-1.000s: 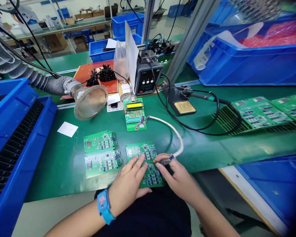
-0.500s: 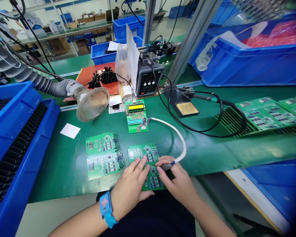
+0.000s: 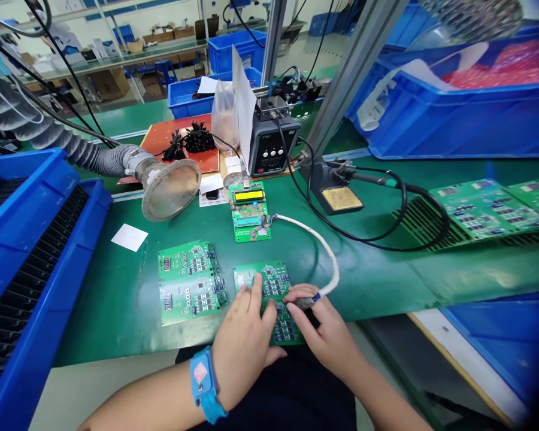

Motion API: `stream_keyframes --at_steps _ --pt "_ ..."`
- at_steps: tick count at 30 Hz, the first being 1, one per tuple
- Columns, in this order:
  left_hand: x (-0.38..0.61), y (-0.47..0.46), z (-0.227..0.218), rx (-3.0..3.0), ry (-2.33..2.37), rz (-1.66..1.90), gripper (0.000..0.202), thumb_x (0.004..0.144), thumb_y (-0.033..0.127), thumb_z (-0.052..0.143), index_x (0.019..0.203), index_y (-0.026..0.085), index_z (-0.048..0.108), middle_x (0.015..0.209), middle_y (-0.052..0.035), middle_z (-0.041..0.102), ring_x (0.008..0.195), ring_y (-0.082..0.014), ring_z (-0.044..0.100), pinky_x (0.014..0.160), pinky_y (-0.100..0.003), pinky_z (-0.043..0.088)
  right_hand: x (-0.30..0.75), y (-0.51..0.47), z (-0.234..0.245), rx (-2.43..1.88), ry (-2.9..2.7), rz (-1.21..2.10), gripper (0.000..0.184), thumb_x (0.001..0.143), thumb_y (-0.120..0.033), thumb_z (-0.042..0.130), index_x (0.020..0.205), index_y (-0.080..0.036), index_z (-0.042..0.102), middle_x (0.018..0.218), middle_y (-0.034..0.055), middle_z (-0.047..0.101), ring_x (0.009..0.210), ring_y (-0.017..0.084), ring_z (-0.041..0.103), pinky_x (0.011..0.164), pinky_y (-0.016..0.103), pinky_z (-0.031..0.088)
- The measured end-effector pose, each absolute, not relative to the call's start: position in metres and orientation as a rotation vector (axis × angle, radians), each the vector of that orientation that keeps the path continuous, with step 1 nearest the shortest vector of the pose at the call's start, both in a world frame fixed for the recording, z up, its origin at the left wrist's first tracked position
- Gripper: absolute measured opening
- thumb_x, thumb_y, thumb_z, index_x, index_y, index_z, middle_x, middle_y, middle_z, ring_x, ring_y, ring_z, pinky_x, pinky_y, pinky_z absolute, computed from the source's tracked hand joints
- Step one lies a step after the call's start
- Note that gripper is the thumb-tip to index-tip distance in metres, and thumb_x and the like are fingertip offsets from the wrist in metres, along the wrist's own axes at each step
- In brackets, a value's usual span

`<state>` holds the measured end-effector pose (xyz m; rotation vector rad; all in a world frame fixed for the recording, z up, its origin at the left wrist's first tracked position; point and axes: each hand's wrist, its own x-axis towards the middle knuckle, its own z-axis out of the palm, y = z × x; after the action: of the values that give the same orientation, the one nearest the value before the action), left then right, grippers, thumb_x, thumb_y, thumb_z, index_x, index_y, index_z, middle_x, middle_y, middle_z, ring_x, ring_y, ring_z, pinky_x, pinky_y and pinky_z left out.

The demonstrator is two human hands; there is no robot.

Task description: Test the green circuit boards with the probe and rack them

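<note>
I have both hands on a circuit board (image 3: 276, 276) at the bench's near edge.
My left hand (image 3: 241, 344) lies palm down, forefinger stretched out, other fingers partly bent, gripping nothing; my right hand (image 3: 326, 328) angles in, fingers pinched narrow around a grey probe (image 3: 303, 303). The far-right blue bin (image 3: 467, 123) holds red wrapped material (image 3: 505, 64); the near-left blue bin (image 3: 67, 269) holds a row of black parts (image 3: 36, 269). The board lies partly under the left fingers, beside the right fingertips.

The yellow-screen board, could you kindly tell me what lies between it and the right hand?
The head view shows a white cable curving from the yellow-screen board to the grey end piece in the right hand.
</note>
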<state>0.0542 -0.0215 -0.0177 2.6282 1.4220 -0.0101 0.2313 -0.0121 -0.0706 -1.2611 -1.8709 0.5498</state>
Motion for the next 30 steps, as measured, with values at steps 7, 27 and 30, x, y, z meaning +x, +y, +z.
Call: stream_keyframes --at_steps 7,27,30 --pt "0.062 -0.002 -0.012 2.600 1.438 -0.127 0.121 0.046 0.066 0.084 0.138 0.003 0.039 0.145 -0.0321 0.032 0.115 -0.0396 0.054 0.095 -0.049 0.047 0.230 -0.012 -0.071 -1.266 -1.888 0.530 0.009 0.090 -0.020 0.050 0.096 -0.022 0.056 0.094 0.0079 0.063 0.095 0.023 0.060 0.082 0.040 0.052" --pt "0.059 0.012 -0.021 2.453 1.410 -0.114 0.136 0.036 0.071 0.083 0.141 0.003 0.029 0.151 -0.0338 0.012 0.140 -0.0457 0.010 0.109 -0.058 0.028 0.229 -0.010 -0.069 -1.287 -1.869 0.518 0.008 0.090 -0.022 0.050 0.094 -0.022 0.057 0.092 0.0079 0.064 0.093 0.024 0.062 0.080 0.039 0.052" --pt "0.059 0.012 -0.023 2.441 1.406 -0.100 0.137 0.036 0.071 0.083 0.141 0.004 0.028 0.151 -0.0328 0.013 0.140 -0.0460 0.010 0.109 -0.059 0.028 0.228 -0.010 -0.069 -1.280 -1.869 0.504 0.008 0.089 -0.021 0.051 0.094 -0.022 0.057 0.091 0.0074 0.064 0.092 0.023 0.062 0.079 0.038 0.052"
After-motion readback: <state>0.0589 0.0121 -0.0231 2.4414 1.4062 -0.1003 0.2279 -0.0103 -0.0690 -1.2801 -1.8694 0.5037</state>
